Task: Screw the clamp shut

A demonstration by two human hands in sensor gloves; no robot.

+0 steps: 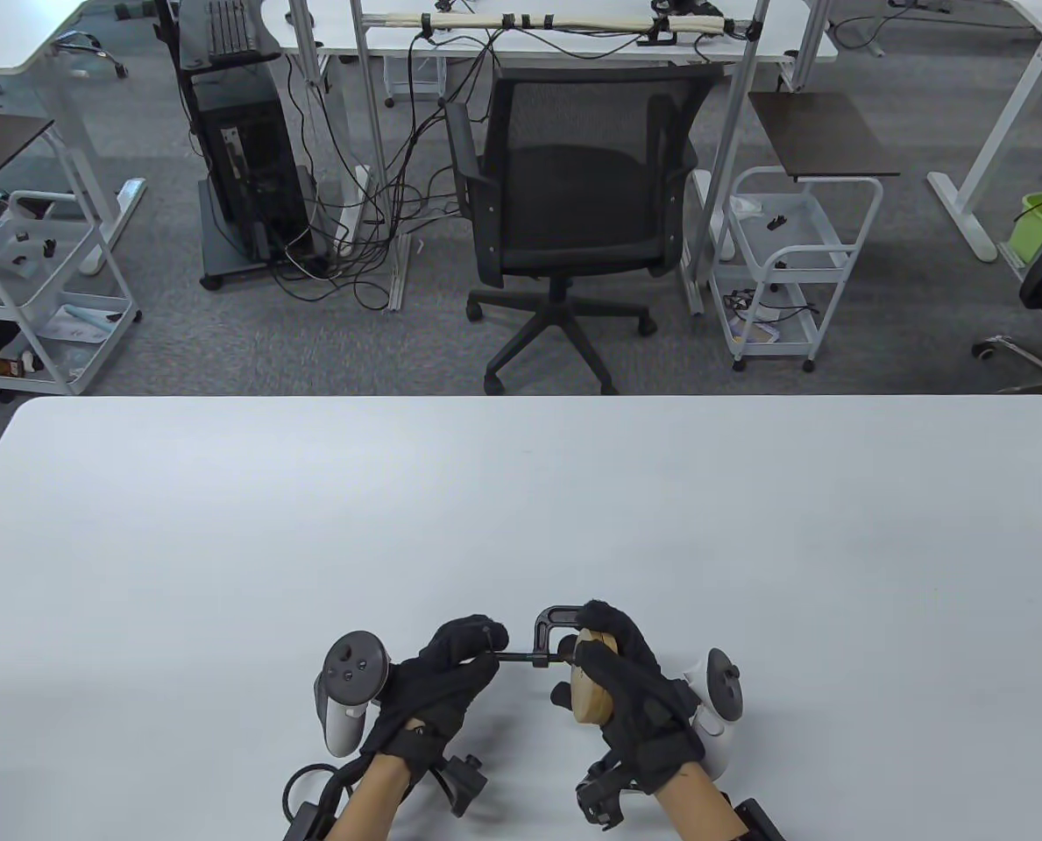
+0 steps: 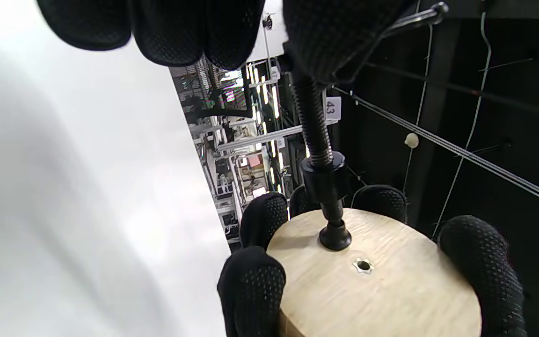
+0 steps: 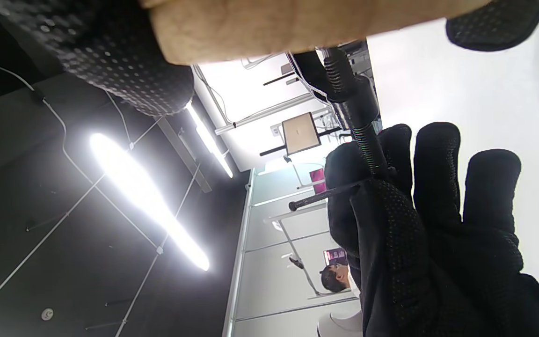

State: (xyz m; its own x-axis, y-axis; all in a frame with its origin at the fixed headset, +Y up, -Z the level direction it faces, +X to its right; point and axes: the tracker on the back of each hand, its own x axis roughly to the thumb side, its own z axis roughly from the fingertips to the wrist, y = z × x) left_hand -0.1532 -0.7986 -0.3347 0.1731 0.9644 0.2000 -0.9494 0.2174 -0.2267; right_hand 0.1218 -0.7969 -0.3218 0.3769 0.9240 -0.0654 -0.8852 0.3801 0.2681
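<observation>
A black C-clamp (image 1: 554, 624) is held above the table (image 1: 521, 526) near its front edge, its frame around a round wooden disc (image 1: 592, 692). My right hand (image 1: 584, 657) grips the disc by its rim. My left hand (image 1: 490, 644) pinches the end of the clamp's screw (image 1: 513, 656) at the cross bar. In the left wrist view the threaded screw (image 2: 314, 126) passes through the clamp's boss (image 2: 323, 175), and its swivel pad (image 2: 335, 236) appears to touch the disc's face (image 2: 391, 290). In the right wrist view the cross bar (image 3: 325, 194) sticks out of my left hand's fingers (image 3: 391, 210).
A black office chair (image 1: 573, 201) stands beyond the table's far edge, with white carts (image 1: 792, 263) and a computer stand (image 1: 240, 158) on the floor behind it. The trackers sit on the backs of both hands (image 1: 350, 692).
</observation>
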